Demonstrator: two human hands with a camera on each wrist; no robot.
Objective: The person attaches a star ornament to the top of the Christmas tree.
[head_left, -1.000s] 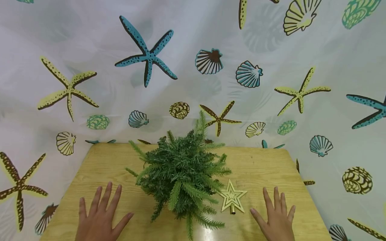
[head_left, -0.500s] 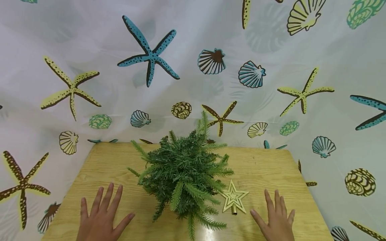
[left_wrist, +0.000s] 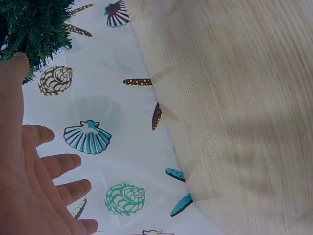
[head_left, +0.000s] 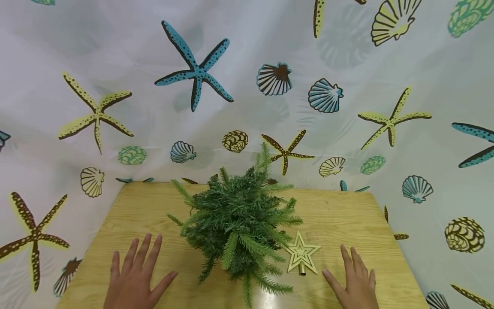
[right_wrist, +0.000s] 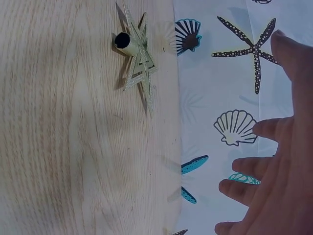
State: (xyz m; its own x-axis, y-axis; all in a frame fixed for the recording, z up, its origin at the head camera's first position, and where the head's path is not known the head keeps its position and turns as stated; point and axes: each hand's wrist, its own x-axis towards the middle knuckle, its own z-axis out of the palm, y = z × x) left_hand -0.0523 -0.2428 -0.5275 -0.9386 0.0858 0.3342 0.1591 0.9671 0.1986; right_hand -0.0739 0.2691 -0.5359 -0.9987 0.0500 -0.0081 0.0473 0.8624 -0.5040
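Note:
My left hand (head_left: 135,274), fingers spread and holding nothing, is over the table's near left part. To its right stands a small artificial Christmas tree (head_left: 239,223) with dark and lighter green branches; its base is hidden under them. A gold star tree topper (head_left: 301,253) with a short tube at its bottom lies on the table right of the tree, its left tip close by the branches. My right hand (head_left: 355,279), also spread with nothing in it, is just right of the star. The right wrist view shows the star topper (right_wrist: 139,63) with its hollow tube end toward the camera.
The wooden table (head_left: 150,206) has a light grain, and its far edge meets a white curtain (head_left: 239,111). Printed starfish and seashells cover the curtain, which surrounds the table at the back and both sides.
The whole head view has shifted slightly to the right in the picture. Tree and star stay in place on the table, and both hands remain spread, barely moving.

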